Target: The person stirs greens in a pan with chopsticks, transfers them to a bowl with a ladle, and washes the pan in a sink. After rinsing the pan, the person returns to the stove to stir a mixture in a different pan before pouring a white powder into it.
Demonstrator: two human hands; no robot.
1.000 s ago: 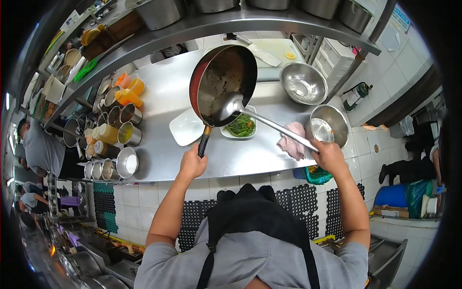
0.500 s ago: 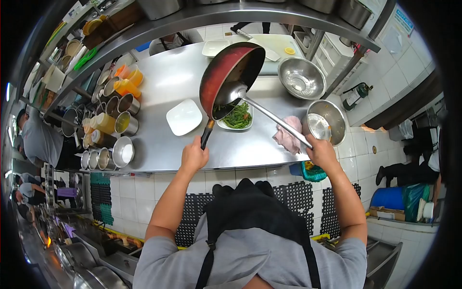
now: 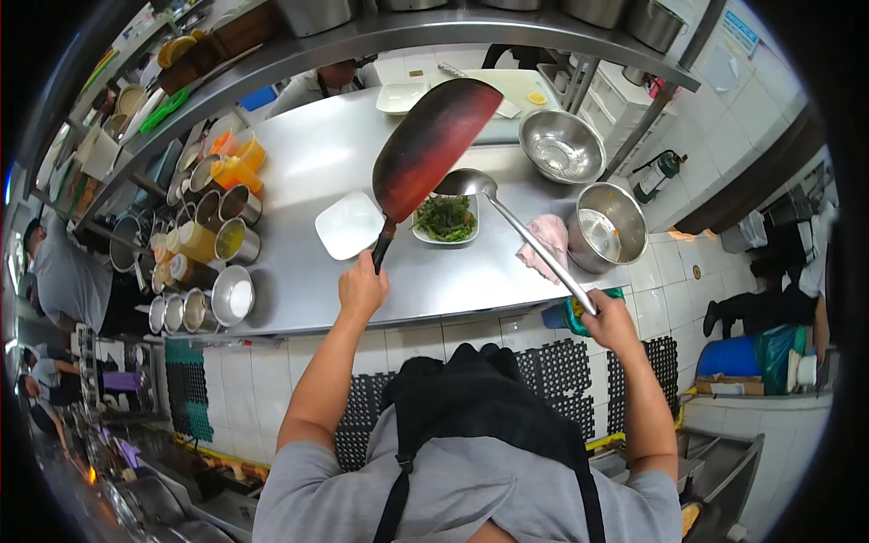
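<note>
My left hand (image 3: 363,288) is closed around the black handle of a red and black frying pan (image 3: 430,149). The pan is steeply tilted, so its outer side faces me and its inside is hidden. In my right hand (image 3: 612,321) is the long handle of a steel ladle (image 3: 466,183), whose bowl hangs beside the pan's lower edge. Just below the ladle, cooked green vegetables (image 3: 444,217) fill a white square bowl (image 3: 447,242). Left of the pan sits a second white square dish (image 3: 349,224). A pink cloth (image 3: 545,246) lies under the ladle's handle.
Two steel bowls, a perforated-looking one (image 3: 562,145) and a deeper one (image 3: 608,228), stand right. Sauce bottles (image 3: 192,240) and steel containers line the left side. A cutting board (image 3: 498,83) lies at the back beneath an overhead shelf (image 3: 407,30). Other people are around.
The pan has turned further over, hiding its inside. The ladle has come out of the pan and dropped slightly to its right; my right hand has moved down a little.
</note>
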